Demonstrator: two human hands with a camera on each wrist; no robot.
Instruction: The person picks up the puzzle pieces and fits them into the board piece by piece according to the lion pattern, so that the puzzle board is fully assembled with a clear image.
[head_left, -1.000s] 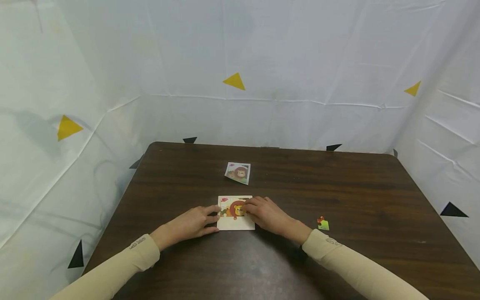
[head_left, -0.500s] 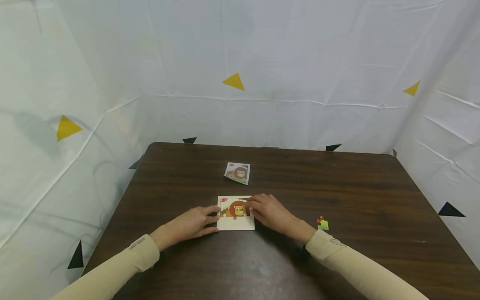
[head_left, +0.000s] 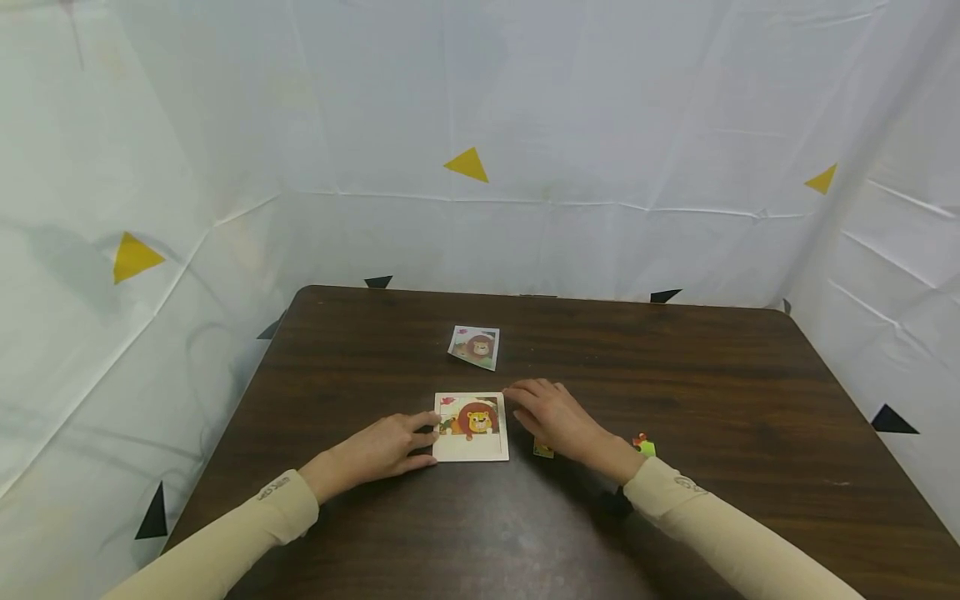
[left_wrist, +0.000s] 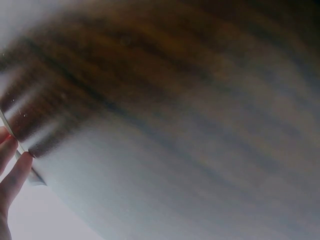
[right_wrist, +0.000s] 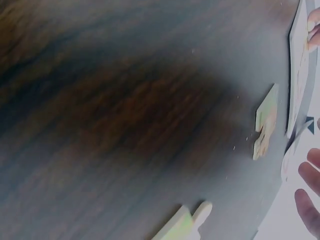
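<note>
A puzzle board [head_left: 471, 451] lies flat on the table, its upper part filled with lion picture pieces and its lower strip bare and pale. My left hand [head_left: 396, 444] rests its fingertips on the board's left edge; in the left wrist view the fingers [left_wrist: 16, 177] touch that edge. Just off the board's right edge is my right hand [head_left: 557, 419], fingers spread and holding nothing. Partly under it lies a loose puzzle piece [head_left: 543, 450], seen fully in the right wrist view as a green and tan piece [right_wrist: 267, 120]. A second green and red piece [head_left: 644, 445] lies farther right, partly behind the sleeve.
A printed lion picture card [head_left: 475, 347] with a curled corner lies beyond the board. The dark wooden table [head_left: 675, 367] ends at a white cloth wall [head_left: 600, 125] at the back and sides.
My right hand has drawn back to the right from the lion picture, uncovering the board's right side. A loose piece now shows beneath it. My left hand has stayed put.
</note>
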